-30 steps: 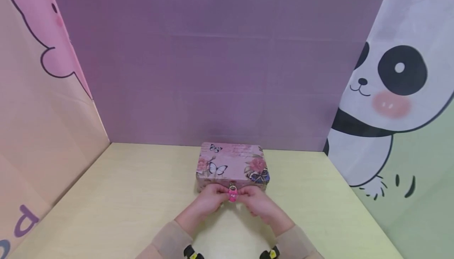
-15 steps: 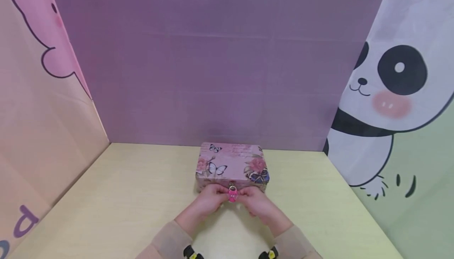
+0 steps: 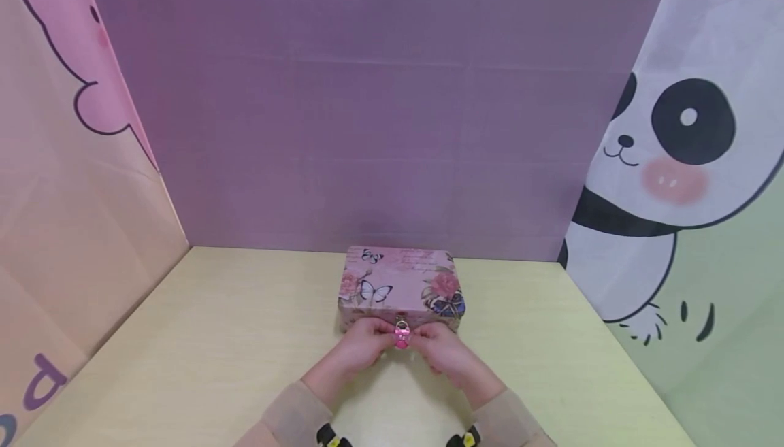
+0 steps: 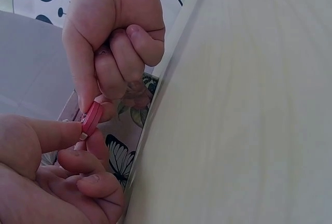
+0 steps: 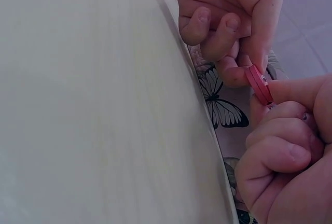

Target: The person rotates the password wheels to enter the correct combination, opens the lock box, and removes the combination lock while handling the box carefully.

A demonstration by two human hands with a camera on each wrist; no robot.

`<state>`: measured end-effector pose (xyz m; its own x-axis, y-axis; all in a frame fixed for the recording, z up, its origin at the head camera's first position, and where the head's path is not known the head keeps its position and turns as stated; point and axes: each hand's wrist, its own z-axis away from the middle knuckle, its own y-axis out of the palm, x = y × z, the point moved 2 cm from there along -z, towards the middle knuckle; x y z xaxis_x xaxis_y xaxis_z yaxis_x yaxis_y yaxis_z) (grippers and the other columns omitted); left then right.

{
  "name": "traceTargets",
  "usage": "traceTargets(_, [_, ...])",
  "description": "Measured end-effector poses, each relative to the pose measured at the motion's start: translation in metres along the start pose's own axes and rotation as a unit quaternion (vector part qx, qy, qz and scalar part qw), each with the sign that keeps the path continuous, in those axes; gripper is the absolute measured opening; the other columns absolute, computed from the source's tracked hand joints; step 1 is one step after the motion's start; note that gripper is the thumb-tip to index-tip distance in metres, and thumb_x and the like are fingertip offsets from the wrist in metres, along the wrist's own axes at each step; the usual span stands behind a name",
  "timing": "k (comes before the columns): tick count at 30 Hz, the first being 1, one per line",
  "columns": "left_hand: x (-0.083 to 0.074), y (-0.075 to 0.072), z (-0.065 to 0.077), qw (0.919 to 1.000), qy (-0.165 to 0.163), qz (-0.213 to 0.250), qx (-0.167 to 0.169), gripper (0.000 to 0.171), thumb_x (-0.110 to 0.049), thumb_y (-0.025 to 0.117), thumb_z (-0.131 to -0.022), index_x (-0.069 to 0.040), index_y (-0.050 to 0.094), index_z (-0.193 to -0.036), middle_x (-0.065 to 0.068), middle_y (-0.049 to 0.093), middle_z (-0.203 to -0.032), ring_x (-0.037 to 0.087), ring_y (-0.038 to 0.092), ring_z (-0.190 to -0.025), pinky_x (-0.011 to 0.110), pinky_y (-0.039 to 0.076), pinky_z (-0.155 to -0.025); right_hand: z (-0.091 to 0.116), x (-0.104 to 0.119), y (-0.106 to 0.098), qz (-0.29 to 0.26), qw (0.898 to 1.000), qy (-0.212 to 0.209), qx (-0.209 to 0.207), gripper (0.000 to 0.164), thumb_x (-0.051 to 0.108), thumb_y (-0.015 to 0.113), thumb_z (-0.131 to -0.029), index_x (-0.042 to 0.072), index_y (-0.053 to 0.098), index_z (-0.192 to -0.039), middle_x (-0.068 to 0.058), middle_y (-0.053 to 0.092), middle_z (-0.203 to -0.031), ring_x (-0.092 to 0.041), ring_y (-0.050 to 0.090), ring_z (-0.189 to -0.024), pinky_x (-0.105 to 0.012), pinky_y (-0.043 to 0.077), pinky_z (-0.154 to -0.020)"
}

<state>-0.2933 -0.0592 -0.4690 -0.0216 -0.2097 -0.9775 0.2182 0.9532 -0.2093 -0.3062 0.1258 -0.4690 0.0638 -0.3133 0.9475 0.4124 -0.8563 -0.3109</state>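
A pink padlock with a metal shackle hangs at the front clasp of a pink box printed with butterflies and roses. The box's lid is down. From the left, my left hand pinches the padlock between thumb and forefinger. My right hand pinches it from the other side in the same way. In the left wrist view, the red-pink edge of the padlock shows between both hands' fingertips. In the right wrist view, the other fingers of the right hand are curled in toward the palm.
The box stands on a pale wooden table, close to a purple back panel. A panda-printed panel bounds the right side, and a pinkish printed panel the left. Each sleeve cuff carries a black-and-yellow strap.
The padlock's face tilts slightly and catches more light than before. Both hands and the box stay in the same place.
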Motion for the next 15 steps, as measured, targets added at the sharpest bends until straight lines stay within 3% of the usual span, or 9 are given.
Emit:
traceTargets(8, [-0.002,0.001,0.003,1.0,0.007,-0.001,-0.006,0.013,-0.006,0.065,-0.095,0.006,0.068,-0.1,0.005,0.062,-0.08,0.008,0.042,-0.055,0.021,0.035,-0.049,0.001,0.0,-0.002,0.001,1.0,0.009,0.006,0.028,0.024,0.059,-0.102,-0.001,0.071,-0.103,0.008,0.037,-0.056,-0.006,0.029,-0.044,-0.021,0.026,-0.041])
traceTargets(15, [-0.002,0.002,0.004,0.9999,0.007,-0.002,-0.009,0.013,-0.005,0.066,-0.095,0.006,0.067,-0.101,0.006,0.063,-0.087,0.011,0.046,-0.063,0.022,0.039,-0.054,0.0,-0.006,-0.018,-0.023,0.999,0.03,0.016,0.039,0.038,0.059,-0.102,0.002,0.071,-0.112,0.008,0.036,-0.058,-0.006,0.026,-0.046,-0.02,0.024,-0.042])
